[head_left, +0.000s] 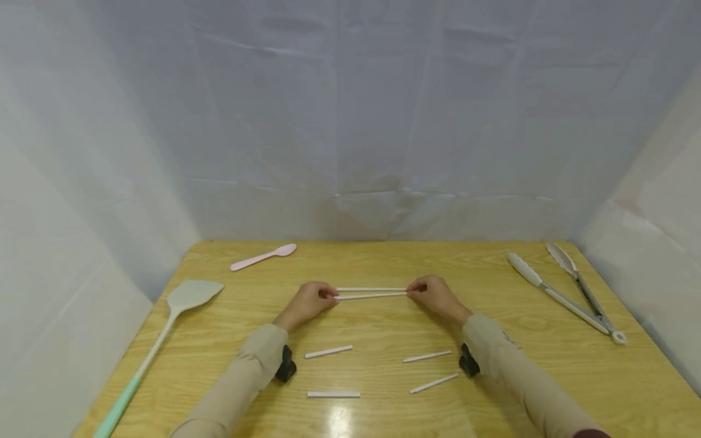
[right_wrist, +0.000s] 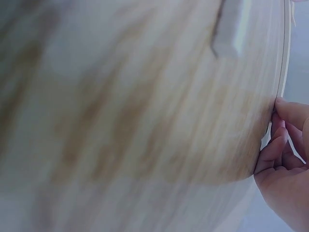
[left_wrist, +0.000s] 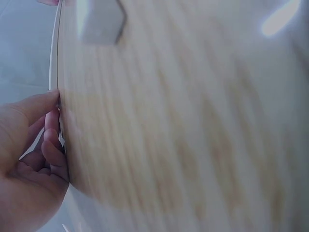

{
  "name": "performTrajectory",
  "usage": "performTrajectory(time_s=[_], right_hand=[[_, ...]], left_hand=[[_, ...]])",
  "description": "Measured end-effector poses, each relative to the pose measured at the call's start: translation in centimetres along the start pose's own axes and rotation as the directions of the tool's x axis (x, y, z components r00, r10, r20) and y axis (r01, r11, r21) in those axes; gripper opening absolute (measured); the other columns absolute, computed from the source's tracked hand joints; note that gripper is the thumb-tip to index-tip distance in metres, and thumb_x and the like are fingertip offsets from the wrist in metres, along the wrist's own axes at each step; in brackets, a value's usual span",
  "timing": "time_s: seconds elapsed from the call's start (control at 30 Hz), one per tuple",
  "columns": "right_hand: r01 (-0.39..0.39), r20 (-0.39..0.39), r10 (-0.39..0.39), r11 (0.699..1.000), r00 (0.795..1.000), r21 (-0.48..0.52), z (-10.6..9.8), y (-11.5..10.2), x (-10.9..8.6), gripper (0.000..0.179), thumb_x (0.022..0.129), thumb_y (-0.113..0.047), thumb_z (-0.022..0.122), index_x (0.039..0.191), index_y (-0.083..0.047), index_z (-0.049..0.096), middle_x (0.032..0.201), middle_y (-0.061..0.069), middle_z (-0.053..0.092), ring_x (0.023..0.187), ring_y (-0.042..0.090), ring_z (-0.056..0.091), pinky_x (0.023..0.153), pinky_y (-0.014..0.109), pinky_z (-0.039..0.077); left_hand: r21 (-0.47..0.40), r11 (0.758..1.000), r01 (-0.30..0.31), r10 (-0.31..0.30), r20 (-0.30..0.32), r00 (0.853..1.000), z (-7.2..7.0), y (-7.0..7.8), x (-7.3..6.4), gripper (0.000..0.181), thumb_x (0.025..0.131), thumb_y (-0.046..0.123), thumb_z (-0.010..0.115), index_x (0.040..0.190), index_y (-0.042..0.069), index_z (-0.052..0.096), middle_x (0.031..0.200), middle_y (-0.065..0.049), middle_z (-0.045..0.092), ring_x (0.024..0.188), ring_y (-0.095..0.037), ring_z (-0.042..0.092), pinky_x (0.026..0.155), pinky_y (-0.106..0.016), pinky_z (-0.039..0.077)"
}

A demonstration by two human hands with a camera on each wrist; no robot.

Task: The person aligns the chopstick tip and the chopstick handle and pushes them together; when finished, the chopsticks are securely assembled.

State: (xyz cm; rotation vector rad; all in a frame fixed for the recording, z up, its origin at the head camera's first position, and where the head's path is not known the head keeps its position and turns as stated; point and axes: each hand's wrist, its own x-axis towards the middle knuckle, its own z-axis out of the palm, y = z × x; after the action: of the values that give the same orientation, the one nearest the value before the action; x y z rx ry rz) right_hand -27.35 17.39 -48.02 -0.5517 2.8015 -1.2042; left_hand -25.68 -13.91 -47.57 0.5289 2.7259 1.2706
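Observation:
Two long, thin white sticks lie side by side across the middle of the table in the head view. My left hand (head_left: 308, 302) pinches the left end of the nearer long white stick (head_left: 371, 296) between thumb and fingers. At its other end, my right hand (head_left: 436, 298) pinches the same stick, close to the tabletop. Just behind it, the farther long white stick (head_left: 371, 289) runs between the fingertips; whether either hand touches it I cannot tell. Both wrist views show the thumb (left_wrist: 41, 104) and the opposite thumb (right_wrist: 291, 112) low against the table.
Several short white sticks (head_left: 333, 395) lie in front of the hands on the wooden table (head_left: 383, 261). A white turner with a green handle (head_left: 146, 353) is at left, a pink spoon (head_left: 263, 258) at back left. Spread tongs (head_left: 572, 299) lie at right. White sheets (head_left: 361, 121) surround the table.

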Motion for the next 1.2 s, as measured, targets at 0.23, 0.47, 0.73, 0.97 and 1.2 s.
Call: performTrajectory(time_s=[0.23, 0.47, 0.73, 0.97, 1.2], right_hand=[[-0.001, -0.007, 0.001, 1.000, 1.000, 0.025, -0.3, 0.1, 0.0, 0.009, 0.087, -0.005, 0.066, 0.091, 0.002, 0.072, 0.091, 0.013, 0.070, 0.088, 0.027, 0.064, 0.080, 0.040, 0.052], [-0.056, 0.003, 0.056, 0.994, 0.998, 0.090, -0.5, 0.5, -0.6, 0.010, 0.088, -0.008, 0.066, 0.092, 0.000, 0.072, 0.091, 0.011, 0.069, 0.087, 0.023, 0.062, 0.079, 0.035, 0.051], [-0.199, 0.014, 0.201, 0.955, 0.980, 0.219, -1.8, -0.1, -1.0, 0.015, 0.091, -0.010, 0.062, 0.099, 0.001, 0.069, 0.097, 0.013, 0.067, 0.085, 0.019, 0.058, 0.073, 0.029, 0.047], [-0.059, -0.002, 0.059, 0.994, 0.998, 0.094, -2.9, -0.6, -1.6, 0.017, 0.091, -0.012, 0.064, 0.100, 0.000, 0.070, 0.100, 0.014, 0.068, 0.084, 0.017, 0.059, 0.073, 0.031, 0.048], [-0.030, 0.026, 0.028, 0.997, 0.999, 0.076, -3.0, -1.8, -2.9, 0.018, 0.090, -0.016, 0.066, 0.099, -0.001, 0.071, 0.093, 0.010, 0.068, 0.076, 0.013, 0.056, 0.065, 0.026, 0.046]], left_hand=[[0.004, 1.000, -0.023, 0.023, 0.001, 1.000, -0.2, 0.2, 0.0, 0.014, 0.086, 0.005, 0.067, 0.095, -0.004, 0.069, 0.086, -0.010, 0.068, 0.080, -0.016, 0.060, 0.074, -0.027, 0.049], [-0.029, 1.000, 0.011, -0.010, 0.016, 1.000, -0.6, 0.1, -0.5, 0.017, 0.087, 0.006, 0.067, 0.100, -0.005, 0.068, 0.088, -0.010, 0.067, 0.082, -0.016, 0.060, 0.076, -0.029, 0.049], [-0.067, 0.998, -0.007, 0.009, 0.034, 0.999, -1.6, 0.9, -0.5, 0.019, 0.090, 0.005, 0.062, 0.105, -0.006, 0.067, 0.088, -0.010, 0.066, 0.079, -0.016, 0.058, 0.068, -0.026, 0.049], [-0.096, 0.995, 0.003, 0.003, 0.068, 0.998, -2.0, 1.8, -0.8, 0.020, 0.093, 0.006, 0.059, 0.108, -0.005, 0.066, 0.088, -0.010, 0.064, 0.071, -0.020, 0.058, 0.057, -0.025, 0.048], [-0.042, 0.997, -0.062, 0.065, 0.067, 0.996, -1.9, 2.3, -1.9, 0.017, 0.091, 0.010, 0.061, 0.103, -0.001, 0.069, 0.088, -0.006, 0.066, 0.075, -0.013, 0.054, 0.067, -0.024, 0.046]])
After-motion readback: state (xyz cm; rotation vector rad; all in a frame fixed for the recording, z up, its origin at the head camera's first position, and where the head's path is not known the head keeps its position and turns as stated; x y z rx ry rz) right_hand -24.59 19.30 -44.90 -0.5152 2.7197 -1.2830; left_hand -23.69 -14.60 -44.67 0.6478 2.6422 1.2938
